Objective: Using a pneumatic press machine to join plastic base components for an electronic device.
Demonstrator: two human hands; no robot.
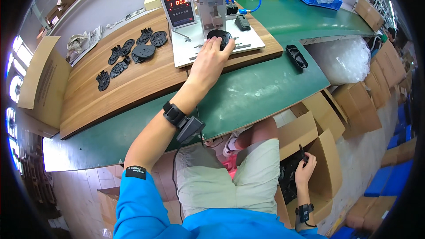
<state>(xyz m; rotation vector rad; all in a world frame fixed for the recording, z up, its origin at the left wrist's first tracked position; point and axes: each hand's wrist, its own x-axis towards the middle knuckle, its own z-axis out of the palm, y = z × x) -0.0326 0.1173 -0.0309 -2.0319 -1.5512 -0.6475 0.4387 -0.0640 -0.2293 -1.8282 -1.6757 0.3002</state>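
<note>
My left hand reaches to the bench press and is closed over a black rounded plastic shell, shaped like a computer mouse. The shell rests on the press's white base plate, under the press head. Down at my right, my right hand is inside an open cardboard box. A thin dark plastic part is pinched between its fingers; its exact kind is unclear. More black parts lie in the box beside that hand.
Several black plastic mouse parts lie on the wooden board left of the press. A counter display stands beside it. One black shell sits on the green bench. A blue crate and cardboard boxes are at right.
</note>
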